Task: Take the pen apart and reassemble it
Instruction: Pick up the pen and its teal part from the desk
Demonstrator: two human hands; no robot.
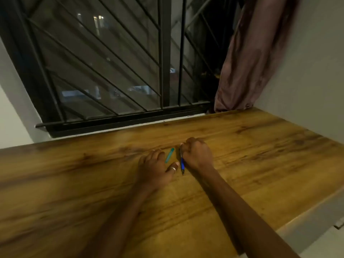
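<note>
No text, label, brand, number or sign can be read anywhere in this view. The slim blue pen body (182, 165) and the teal translucent pen piece (169, 155) lying on the wooden table show no legible print; both are too small and blurred to tell whether any marking exists.

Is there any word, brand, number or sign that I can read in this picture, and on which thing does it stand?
None can be read.
Teal pen part: no print visible, too small and blurred.
Blue pen part under the right hand: no print visible.
Ring on the left hand: plain as far as can be seen.
Wooden table: grain only.
</note>
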